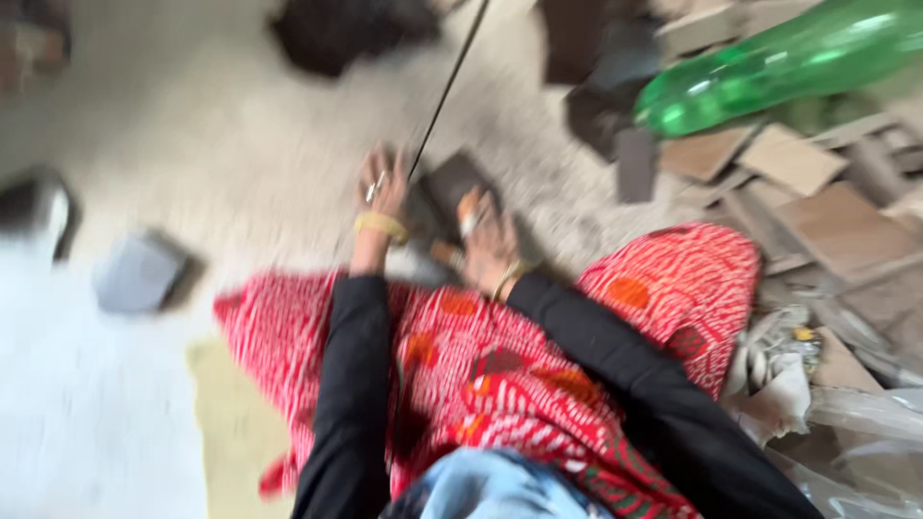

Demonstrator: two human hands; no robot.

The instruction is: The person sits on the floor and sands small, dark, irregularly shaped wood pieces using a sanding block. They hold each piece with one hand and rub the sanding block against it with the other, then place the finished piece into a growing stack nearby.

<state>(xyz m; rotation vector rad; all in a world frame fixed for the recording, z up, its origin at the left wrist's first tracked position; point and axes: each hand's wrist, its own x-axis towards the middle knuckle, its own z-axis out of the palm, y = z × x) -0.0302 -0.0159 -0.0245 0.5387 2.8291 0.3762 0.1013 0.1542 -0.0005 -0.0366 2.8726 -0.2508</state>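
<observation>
Blurred view down at a seated person in black sleeves over a red patterned cloth (500, 375). The left hand (382, 187), fingers loosely spread, touches a thin dark rod (447, 86) rising away. The right hand (486, 240) rests on a dark flat block (452, 187) on the floor; whether it grips is unclear. Beyond lie a grey block (139, 272) at left, wood scraps (817, 202) and a green bottle (779, 67) at right.

A rough floor-level workshop is shown: a dusty, gritty floor (240, 144) is strewn with cut wooden offcuts (798, 163) and dark scraps (635, 163), with a green plastic bottle (779, 67) lying among them.
</observation>
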